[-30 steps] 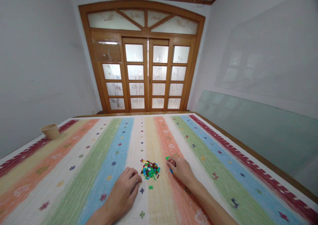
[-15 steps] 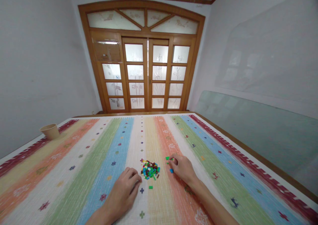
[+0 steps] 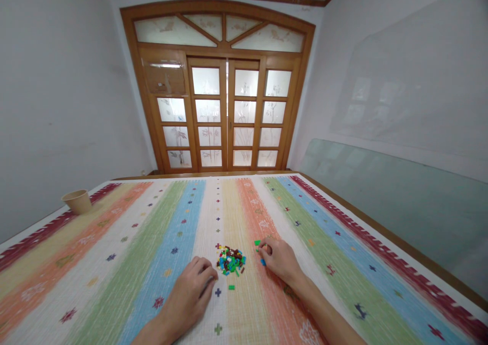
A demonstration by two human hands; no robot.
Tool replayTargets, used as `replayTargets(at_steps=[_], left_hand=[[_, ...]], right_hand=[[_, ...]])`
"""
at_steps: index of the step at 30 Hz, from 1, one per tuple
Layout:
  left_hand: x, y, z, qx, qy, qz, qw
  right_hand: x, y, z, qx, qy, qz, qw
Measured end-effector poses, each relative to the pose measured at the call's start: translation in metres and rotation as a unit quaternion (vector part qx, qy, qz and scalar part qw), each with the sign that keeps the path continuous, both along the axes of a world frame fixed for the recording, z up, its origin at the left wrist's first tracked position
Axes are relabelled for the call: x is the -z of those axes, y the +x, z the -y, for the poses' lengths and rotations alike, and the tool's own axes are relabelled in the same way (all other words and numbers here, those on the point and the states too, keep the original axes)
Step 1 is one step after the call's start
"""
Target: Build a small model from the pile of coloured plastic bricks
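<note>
A small heap of tiny coloured bricks (image 3: 230, 260) lies on the striped cloth (image 3: 152, 243) in front of me. My left hand (image 3: 190, 291) rests curled on the cloth just left of the heap, fingers bent under, with nothing visible in it. My right hand (image 3: 278, 258) sits right of the heap, its fingertips pinched by a loose green brick (image 3: 257, 243). A blue brick (image 3: 263, 261) lies under that hand's edge. One green brick (image 3: 231, 287) lies alone near the heap's front.
A beige cup (image 3: 78, 201) stands at the far left edge of the table. A wooden glazed door (image 3: 219, 116) closes the far wall. A glass sheet (image 3: 400, 197) leans along the right wall beside the table's edge.
My right hand has crept slightly forward, its fingertips now closer to the loose green brick. My left hand has barely moved.
</note>
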State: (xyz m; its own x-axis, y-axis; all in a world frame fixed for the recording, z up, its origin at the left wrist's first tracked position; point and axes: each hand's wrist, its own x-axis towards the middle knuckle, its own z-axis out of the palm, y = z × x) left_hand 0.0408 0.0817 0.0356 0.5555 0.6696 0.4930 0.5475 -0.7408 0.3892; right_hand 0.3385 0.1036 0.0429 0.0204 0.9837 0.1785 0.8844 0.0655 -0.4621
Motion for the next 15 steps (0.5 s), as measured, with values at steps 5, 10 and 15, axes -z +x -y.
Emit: replayTargets(at_steps=[5, 10, 15], left_hand=[[-0.0016, 0.0007, 0.0003, 0.001, 0.003, 0.0, 1.0], [0.0004, 0.0, -0.0003, -0.003, -0.003, -0.006, 1.0], [0.0, -0.0003, -0.0002, -0.003, -0.011, -0.017, 1.0]], right_hand=[[-0.0006, -0.0006, 0.0002, -0.005, -0.009, 0.011, 1.0], [-0.0016, -0.0017, 0.0013, -0.008, -0.018, 0.016, 1.0], [-0.006, -0.0037, 0.0028, -0.005, -0.026, 0.023, 0.999]])
